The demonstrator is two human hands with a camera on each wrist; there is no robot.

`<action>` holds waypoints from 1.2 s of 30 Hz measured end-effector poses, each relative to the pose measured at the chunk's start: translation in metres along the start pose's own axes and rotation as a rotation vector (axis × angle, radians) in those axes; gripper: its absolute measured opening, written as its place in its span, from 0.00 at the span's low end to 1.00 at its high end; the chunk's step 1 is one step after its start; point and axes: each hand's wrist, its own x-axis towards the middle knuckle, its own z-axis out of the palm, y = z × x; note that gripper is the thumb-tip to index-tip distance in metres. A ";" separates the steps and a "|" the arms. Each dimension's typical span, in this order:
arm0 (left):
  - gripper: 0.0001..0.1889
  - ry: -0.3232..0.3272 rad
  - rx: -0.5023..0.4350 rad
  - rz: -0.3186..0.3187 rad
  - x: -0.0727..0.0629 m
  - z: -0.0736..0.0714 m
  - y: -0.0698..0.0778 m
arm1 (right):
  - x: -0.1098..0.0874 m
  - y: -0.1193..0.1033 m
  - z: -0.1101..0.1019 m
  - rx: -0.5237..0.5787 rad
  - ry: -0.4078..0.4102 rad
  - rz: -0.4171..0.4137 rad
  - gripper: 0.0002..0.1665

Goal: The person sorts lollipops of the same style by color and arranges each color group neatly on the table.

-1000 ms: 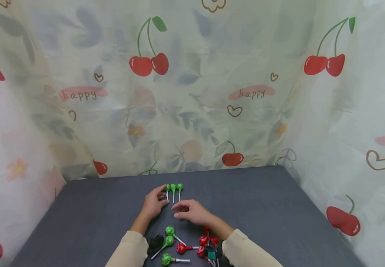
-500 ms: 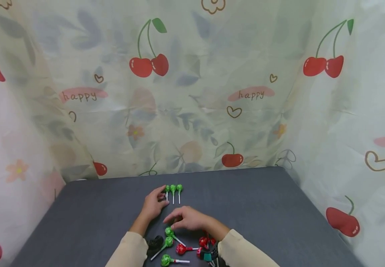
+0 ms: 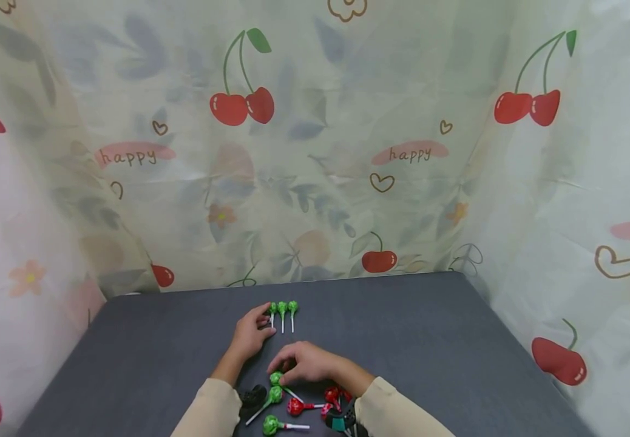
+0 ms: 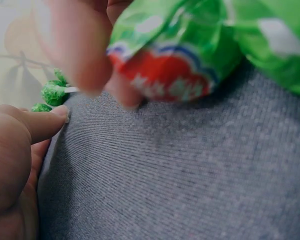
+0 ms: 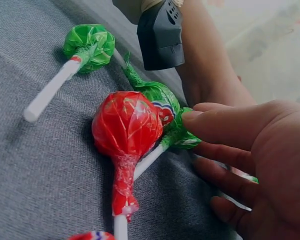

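Three green lollipops stand in a row at the far part of the table, the middle one (image 3: 282, 309) with its stick toward me. My left hand (image 3: 247, 334) rests beside the row, relaxed fingers at the leftmost lollipop (image 3: 273, 308); its thumb lies near that stick's end. Closer in, my right hand (image 3: 309, 363) has thumb and fingers around the head of a loose green lollipop (image 3: 276, 379). In the right wrist view the thumb (image 5: 215, 122) meets that green wrapper (image 5: 187, 137). Left of it lies another green lollipop (image 5: 157, 95), behind a red one (image 5: 127, 125).
A green lollipop (image 3: 271, 425) lies at the front, its stick pointing right. A red lollipop (image 3: 295, 406) lies near it, and more red ones (image 3: 332, 396) sit partly hidden under the right wrist. Dark grey cloth covers the table (image 3: 402, 340); a printed curtain (image 3: 315, 121) hangs behind.
My right hand has come back from near the row, toward me and slightly left, to the loose green lollipop, and its fingers have lowered around the head. The left hand has stayed put.
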 end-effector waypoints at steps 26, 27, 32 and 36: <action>0.32 0.007 -0.007 0.002 -0.001 0.000 -0.001 | -0.003 -0.007 -0.004 -0.123 -0.023 0.035 0.14; 0.32 0.005 -0.006 0.004 -0.001 0.000 -0.001 | -0.004 -0.007 -0.005 -0.116 -0.018 0.045 0.14; 0.32 0.003 -0.006 0.008 -0.001 0.000 0.000 | -0.006 -0.007 -0.011 -0.082 0.018 0.098 0.14; 0.32 0.011 -0.003 0.004 -0.001 0.000 0.000 | -0.007 -0.007 -0.016 -0.058 0.066 0.123 0.13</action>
